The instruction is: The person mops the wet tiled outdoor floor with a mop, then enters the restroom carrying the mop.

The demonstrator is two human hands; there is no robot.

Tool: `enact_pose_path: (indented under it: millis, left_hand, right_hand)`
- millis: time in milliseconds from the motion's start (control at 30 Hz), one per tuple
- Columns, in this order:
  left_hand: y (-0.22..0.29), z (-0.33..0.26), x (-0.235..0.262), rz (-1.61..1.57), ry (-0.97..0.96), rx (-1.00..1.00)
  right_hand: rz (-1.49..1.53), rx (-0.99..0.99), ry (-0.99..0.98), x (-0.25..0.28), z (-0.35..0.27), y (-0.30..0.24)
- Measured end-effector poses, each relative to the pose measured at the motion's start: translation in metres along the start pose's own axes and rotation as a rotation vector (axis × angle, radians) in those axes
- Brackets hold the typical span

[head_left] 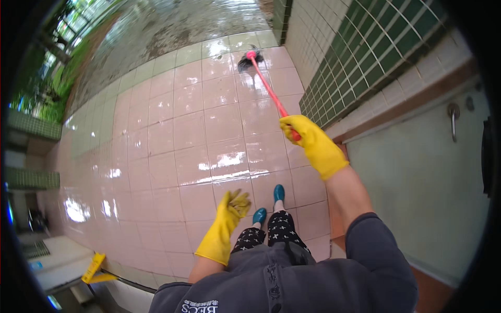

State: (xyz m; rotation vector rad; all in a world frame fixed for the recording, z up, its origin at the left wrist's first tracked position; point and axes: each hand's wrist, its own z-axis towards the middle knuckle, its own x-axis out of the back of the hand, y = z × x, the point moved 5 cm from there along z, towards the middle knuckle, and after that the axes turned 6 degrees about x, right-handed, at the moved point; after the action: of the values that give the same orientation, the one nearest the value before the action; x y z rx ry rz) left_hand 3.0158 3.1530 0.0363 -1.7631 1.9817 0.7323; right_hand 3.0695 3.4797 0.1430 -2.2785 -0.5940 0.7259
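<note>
My right hand (pixel 308 138), in a yellow rubber glove, has its fingers wrapped tight round the red handle (pixel 269 88) of a long brush; the handle runs up and away to the dark bristle head (pixel 245 63), which sits on the wet pink floor tiles (pixel 177 141) just by the corner of the green-tiled wall (pixel 360 57). My left hand (pixel 229 208), gloved too, hangs loose at my side — fingers half curled, holding nothing. Below it, two teal shoes (pixel 269 206) and black patterned trousers (pixel 269 232). Nothing stands between brush head and me, only glossy tile. To the right, a pale door (pixel 417 177) with a metal handle (pixel 453 120) — its far edge cut off by the dark rim. Lower left, a yellow object (pixel 95 268) on a grey ledge, too small to make out. Beyond the tiles, wet grey pavement (pixel 177 23) and greenery, blurred.
</note>
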Motion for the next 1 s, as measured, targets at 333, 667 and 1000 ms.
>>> enact_pose_path:
  millis: [333, 667, 1000]
  left_hand:
    - [-0.090, -0.104, 0.276, -0.374, 0.766, -0.063]
    - [-0.172, -0.118, 0.294, -0.247, 0.947, 0.297]
    - [0.066, 0.053, -0.006, 0.420, 0.435, -0.328]
  right_hand:
    - [-0.394, -0.344, 0.198, 0.075, -0.296, -0.066]
    - [-0.665, -0.653, 0.111, 0.125, -0.227, -0.045]
    - [-0.568, -0.086, -0.076, 0.022, 0.125, -0.047]
